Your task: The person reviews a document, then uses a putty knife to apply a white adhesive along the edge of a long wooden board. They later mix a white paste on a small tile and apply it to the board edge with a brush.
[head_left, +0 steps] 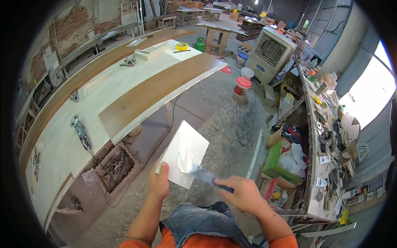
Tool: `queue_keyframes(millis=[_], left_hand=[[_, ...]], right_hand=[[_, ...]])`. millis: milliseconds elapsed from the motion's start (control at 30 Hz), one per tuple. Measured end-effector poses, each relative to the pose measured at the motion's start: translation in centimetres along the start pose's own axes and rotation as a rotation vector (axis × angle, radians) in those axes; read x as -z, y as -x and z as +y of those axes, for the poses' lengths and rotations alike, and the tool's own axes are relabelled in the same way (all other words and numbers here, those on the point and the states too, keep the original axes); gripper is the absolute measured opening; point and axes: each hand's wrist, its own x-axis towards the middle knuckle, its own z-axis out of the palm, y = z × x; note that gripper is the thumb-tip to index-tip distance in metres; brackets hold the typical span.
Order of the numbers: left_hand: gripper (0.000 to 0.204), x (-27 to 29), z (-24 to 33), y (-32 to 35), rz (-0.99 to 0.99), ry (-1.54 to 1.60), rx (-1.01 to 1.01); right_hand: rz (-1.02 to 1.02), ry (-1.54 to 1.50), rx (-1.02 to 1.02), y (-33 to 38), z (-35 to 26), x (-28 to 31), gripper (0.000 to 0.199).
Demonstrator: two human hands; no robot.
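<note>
My left hand [159, 182] grips the lower left edge of a flat white board [193, 142], its thumb lying on the near face. The board is held up in front of me, tilted. A mound of whitish paste [185, 159] sits on its middle. My right hand [240, 192] is closed round the dark blue handle of a putty knife [203, 175]. The knife's blade reaches left over the board and meets the paste at its lower right; the blade's tip looks smeared or hidden by paste.
On the left stands a long white worktable [70, 155] with a brown wood panel [157, 89], an angle grinder [80, 132] and yellow tape [182, 46]. A crate of tools [118, 167] sits below. Ahead are a red-lidded bucket [242, 84] and an air cooler [271, 51]. A cluttered bench [324, 182] runs along the right.
</note>
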Motion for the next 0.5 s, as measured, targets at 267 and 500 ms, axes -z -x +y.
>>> queue_keyframes(millis=[267, 500], left_hand=[[0.060, -0.8, -0.3, -0.5, 0.013, -0.145, -0.152], [0.053, -1.8, -0.6, -1.7, 0.023, -0.017, -0.118]], right_hand=[[-0.107, 0.017, -0.004, 0.1, -0.1, 1.1, 0.031], [-0.122, 0.061, 0.040, 1.4, -0.9, 2.5, 0.032]])
